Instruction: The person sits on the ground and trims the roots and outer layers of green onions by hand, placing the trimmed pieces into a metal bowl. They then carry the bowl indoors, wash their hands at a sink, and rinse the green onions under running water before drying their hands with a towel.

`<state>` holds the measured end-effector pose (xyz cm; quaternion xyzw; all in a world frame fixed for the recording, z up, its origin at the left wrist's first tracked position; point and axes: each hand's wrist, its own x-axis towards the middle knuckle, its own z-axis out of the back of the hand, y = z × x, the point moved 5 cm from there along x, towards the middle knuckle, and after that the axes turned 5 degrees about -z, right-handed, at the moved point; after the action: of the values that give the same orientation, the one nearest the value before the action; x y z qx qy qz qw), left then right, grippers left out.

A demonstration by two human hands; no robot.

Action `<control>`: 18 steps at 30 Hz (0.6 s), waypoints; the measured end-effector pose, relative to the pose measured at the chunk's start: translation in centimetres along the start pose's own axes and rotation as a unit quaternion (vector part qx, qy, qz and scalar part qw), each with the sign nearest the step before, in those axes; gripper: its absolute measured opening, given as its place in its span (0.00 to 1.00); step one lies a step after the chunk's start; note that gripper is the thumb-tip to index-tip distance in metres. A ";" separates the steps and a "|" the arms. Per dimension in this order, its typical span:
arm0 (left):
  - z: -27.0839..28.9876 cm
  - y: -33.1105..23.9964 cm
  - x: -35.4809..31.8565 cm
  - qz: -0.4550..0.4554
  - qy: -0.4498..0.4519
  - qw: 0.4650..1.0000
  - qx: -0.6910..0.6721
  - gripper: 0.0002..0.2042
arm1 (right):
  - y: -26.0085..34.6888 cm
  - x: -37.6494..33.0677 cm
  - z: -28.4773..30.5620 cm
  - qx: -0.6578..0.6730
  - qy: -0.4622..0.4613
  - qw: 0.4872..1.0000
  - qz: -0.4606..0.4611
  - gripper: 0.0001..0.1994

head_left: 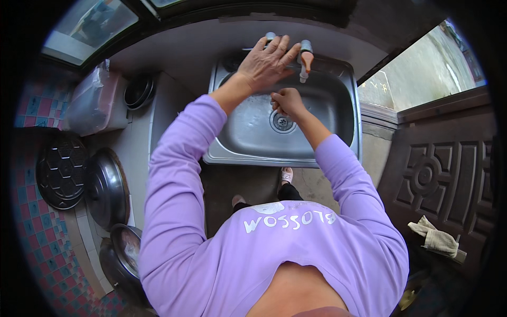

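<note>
My left hand [266, 64] is raised at the far rim of the stainless steel sink [232, 157], its fingers stretched out beside the taps. One metal tap [270, 36] shows just past its fingertips; whether they touch it I cannot tell. To its right is a second tap [306, 47] with an orange and pale nozzle pointing down into the basin. Over the basin, near the drain [282, 121], my right hand [288, 102] is closed with curled fingers. What it holds, if anything, is hidden.
On the left counter are a translucent plastic bin [97, 100], dark bowls [139, 91], a round metal lid [105, 187] and a pot holding a plastic bag [129, 245]. To the right stands a dark carved door [438, 174] with a beige cloth [435, 238] on it.
</note>
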<state>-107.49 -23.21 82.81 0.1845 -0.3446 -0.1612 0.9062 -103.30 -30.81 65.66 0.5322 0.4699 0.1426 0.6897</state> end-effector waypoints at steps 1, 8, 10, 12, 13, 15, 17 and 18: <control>-2.1 0.2 0.0 0.016 0.097 0.993 -0.064 0.33 | 0.0 0.6 0.0 0.018 0.010 1.000 -0.005 0.11; -3.6 0.6 0.2 0.164 0.135 0.977 -0.009 0.36 | -0.3 6.0 -1.6 0.262 0.036 0.956 -0.131 0.11; -3.5 0.2 0.8 0.251 0.204 0.946 -0.023 0.37 | -0.4 7.0 -1.8 0.317 0.014 0.941 -0.115 0.10; -3.3 0.4 0.6 0.307 0.191 0.931 -0.060 0.36 | -0.1 7.7 -1.8 0.345 0.010 0.934 -0.088 0.10; -3.2 0.4 0.4 0.335 0.183 0.921 -0.080 0.35 | 0.0 7.9 -1.6 0.357 0.006 0.931 -0.075 0.10; -3.1 1.3 -2.3 0.495 0.075 0.839 -0.215 0.31 | -0.1 8.0 -1.1 0.401 -0.002 0.911 -0.095 0.09; -6.2 0.9 -8.7 0.609 -0.092 0.708 -0.344 0.29 | 0.1 8.1 -1.2 0.442 -0.007 0.892 -0.100 0.09; -8.3 -1.0 -9.8 0.611 -0.039 0.681 -0.401 0.25 | -0.1 8.0 -0.9 0.459 -0.015 0.883 -0.097 0.08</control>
<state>-108.94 -18.09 71.01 -0.4544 -0.3186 0.2989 0.7763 -99.91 -24.74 61.60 0.7428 0.5219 -0.1645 0.3858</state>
